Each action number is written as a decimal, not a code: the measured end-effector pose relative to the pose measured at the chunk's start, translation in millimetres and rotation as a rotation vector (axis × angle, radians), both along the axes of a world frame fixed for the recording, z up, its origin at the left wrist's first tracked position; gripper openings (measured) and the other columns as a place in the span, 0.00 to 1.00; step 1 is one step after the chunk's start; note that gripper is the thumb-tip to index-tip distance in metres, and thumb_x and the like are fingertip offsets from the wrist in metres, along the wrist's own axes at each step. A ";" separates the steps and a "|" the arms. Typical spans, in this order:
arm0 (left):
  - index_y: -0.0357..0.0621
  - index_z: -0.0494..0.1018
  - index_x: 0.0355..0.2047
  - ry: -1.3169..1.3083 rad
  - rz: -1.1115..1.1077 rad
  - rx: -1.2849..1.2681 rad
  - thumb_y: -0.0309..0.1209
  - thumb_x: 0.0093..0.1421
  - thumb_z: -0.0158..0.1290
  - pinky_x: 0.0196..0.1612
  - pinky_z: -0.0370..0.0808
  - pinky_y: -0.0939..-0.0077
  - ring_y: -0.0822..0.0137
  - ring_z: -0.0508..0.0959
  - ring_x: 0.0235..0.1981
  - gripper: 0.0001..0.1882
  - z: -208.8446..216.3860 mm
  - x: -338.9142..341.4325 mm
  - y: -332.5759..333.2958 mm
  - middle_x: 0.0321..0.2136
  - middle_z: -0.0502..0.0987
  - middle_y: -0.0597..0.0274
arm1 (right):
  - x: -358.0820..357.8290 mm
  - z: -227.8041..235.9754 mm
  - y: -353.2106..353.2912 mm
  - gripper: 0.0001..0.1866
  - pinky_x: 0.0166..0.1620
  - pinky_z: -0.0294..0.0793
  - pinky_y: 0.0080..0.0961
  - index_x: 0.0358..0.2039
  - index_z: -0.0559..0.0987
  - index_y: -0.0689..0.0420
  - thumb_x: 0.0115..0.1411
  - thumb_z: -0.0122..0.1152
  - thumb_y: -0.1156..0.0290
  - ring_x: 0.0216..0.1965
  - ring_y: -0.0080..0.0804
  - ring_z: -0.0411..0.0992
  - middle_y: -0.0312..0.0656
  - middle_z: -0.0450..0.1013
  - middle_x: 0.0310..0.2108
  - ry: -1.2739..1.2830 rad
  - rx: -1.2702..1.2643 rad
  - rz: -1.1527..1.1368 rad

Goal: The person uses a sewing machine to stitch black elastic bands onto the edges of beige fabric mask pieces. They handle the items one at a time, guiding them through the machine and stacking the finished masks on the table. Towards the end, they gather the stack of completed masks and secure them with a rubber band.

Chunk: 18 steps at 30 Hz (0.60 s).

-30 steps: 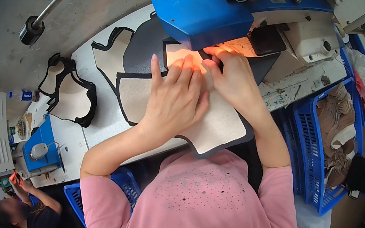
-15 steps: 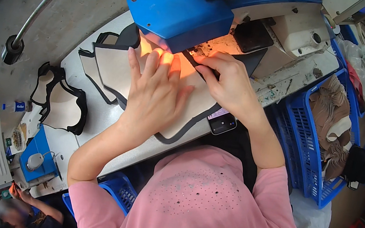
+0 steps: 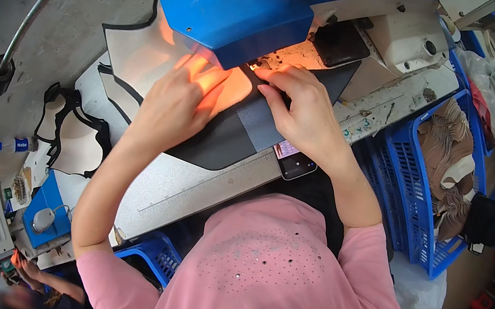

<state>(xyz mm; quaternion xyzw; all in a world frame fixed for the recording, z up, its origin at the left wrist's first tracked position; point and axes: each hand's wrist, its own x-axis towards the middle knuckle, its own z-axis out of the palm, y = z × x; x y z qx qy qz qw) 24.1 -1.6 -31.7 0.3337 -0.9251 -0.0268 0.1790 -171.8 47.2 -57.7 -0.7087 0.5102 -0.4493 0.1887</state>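
Observation:
A cream panel with a black edge lies under the blue machine head, lit orange by its lamp. A dark sheet-like part shows in front of it; whether it belongs to the same panel I cannot tell. My left hand grips the panel left of the machine head, its fingers bent in the glow. My right hand pinches at the dark edge right of the lit spot, thumb and forefinger close together. The machine head hides the working point.
Another black-edged cream piece rests at the table's left. A phone lies at the front edge, a black flat case behind. Blue baskets with brown pieces stand at right. A lamp arm curves at left. Other people work nearby.
The cream panel has turned and shifted left, baring a dark part and the ruler marks in front. My left hand has moved left and its spread fingers have bent. My right hand stays nearly in place.

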 end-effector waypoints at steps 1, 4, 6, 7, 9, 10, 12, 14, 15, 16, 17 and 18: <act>0.41 0.75 0.37 -0.005 -0.003 0.020 0.27 0.51 0.52 0.37 0.72 0.65 0.54 0.72 0.37 0.12 0.4 1.8 -3.2 0.34 0.71 0.54 | -0.2 -0.8 0.2 0.09 0.34 0.68 0.30 0.34 0.77 0.64 0.52 0.57 0.76 0.28 0.42 0.69 0.47 0.70 0.24 0.005 -0.001 0.000; 0.42 0.76 0.34 -0.003 -0.008 0.078 0.27 0.52 0.52 0.36 0.72 0.66 0.56 0.72 0.35 0.09 8.0 1.3 -8.3 0.31 0.71 0.56 | -3.3 1.4 2.4 0.09 0.34 0.68 0.30 0.34 0.78 0.64 0.51 0.57 0.77 0.28 0.42 0.69 0.47 0.71 0.25 0.038 0.001 0.011; 0.42 0.76 0.34 -0.024 0.002 0.076 0.27 0.52 0.52 0.36 0.72 0.66 0.56 0.72 0.35 0.09 9.4 2.2 -9.8 0.31 0.71 0.56 | -3.9 -0.3 3.0 0.08 0.33 0.69 0.30 0.34 0.78 0.63 0.51 0.57 0.77 0.29 0.41 0.70 0.46 0.71 0.26 0.039 -0.017 0.008; 0.41 0.76 0.34 -0.034 0.007 0.074 0.27 0.52 0.52 0.36 0.72 0.66 0.57 0.72 0.35 0.09 10.0 2.1 -9.8 0.30 0.71 0.56 | -4.3 -0.7 3.4 0.08 0.33 0.69 0.30 0.33 0.78 0.63 0.51 0.57 0.78 0.29 0.41 0.70 0.46 0.71 0.26 0.039 -0.026 0.007; 0.42 0.76 0.34 -0.043 0.039 0.048 0.26 0.52 0.52 0.37 0.72 0.65 0.55 0.72 0.36 0.09 10.3 0.0 -4.6 0.32 0.71 0.55 | -4.2 -1.2 3.6 0.08 0.33 0.69 0.30 0.33 0.78 0.63 0.51 0.57 0.78 0.30 0.41 0.70 0.46 0.72 0.26 0.031 -0.038 0.010; 0.42 0.75 0.35 -0.041 0.048 0.000 0.26 0.52 0.51 0.37 0.72 0.64 0.54 0.71 0.37 0.10 8.7 -0.7 -1.7 0.32 0.71 0.55 | -3.9 -1.4 3.6 0.08 0.33 0.69 0.30 0.33 0.78 0.63 0.51 0.57 0.78 0.30 0.41 0.70 0.46 0.72 0.27 0.026 -0.044 0.014; 0.41 0.74 0.37 -0.047 0.081 -0.014 0.26 0.53 0.50 0.39 0.72 0.64 0.52 0.71 0.38 0.11 9.9 -4.4 7.5 0.33 0.71 0.53 | -2.6 -1.2 3.3 0.06 0.36 0.68 0.33 0.29 0.77 0.65 0.50 0.56 0.77 0.30 0.43 0.69 0.47 0.71 0.25 -0.002 -0.037 0.019; 0.38 0.72 0.39 -0.061 0.120 0.054 0.26 0.53 0.49 0.41 0.71 0.63 0.50 0.71 0.40 0.13 15.4 -14.8 20.1 0.35 0.71 0.49 | -2.2 -1.8 2.9 0.06 0.37 0.68 0.35 0.27 0.77 0.65 0.50 0.55 0.77 0.31 0.43 0.69 0.47 0.70 0.24 -0.030 -0.037 0.014; 0.36 0.70 0.41 -0.063 0.128 0.054 0.26 0.53 0.49 0.43 0.70 0.62 0.48 0.70 0.41 0.13 15.0 -16.8 25.8 0.38 0.70 0.46 | -1.6 -1.8 3.2 0.06 0.37 0.68 0.35 0.27 0.77 0.65 0.50 0.55 0.77 0.31 0.43 0.69 0.47 0.71 0.25 -0.043 -0.043 0.014; 0.35 0.69 0.42 -0.066 0.137 0.054 0.25 0.54 0.48 0.44 0.69 0.61 0.47 0.70 0.41 0.14 13.9 -18.2 31.0 0.40 0.69 0.44 | -1.2 -1.6 3.3 0.06 0.37 0.68 0.34 0.27 0.77 0.65 0.50 0.55 0.76 0.31 0.42 0.69 0.46 0.71 0.25 -0.056 -0.048 0.014; 0.34 0.68 0.43 -0.068 0.145 0.054 0.25 0.54 0.48 0.45 0.68 0.60 0.45 0.70 0.42 0.15 13.4 -19.7 35.3 0.43 0.69 0.41 | -1.8 -0.2 3.6 0.06 0.36 0.68 0.33 0.28 0.78 0.64 0.50 0.56 0.77 0.30 0.41 0.69 0.46 0.71 0.25 -0.036 -0.043 0.046; 0.28 0.68 0.39 -0.088 0.124 0.075 0.26 0.54 0.46 0.46 0.69 0.60 0.43 0.69 0.43 0.14 16.2 -22.0 38.7 0.41 0.69 0.34 | -3.6 2.1 4.1 0.06 0.36 0.69 0.31 0.29 0.78 0.63 0.50 0.57 0.77 0.30 0.40 0.70 0.45 0.72 0.26 -0.015 -0.038 0.077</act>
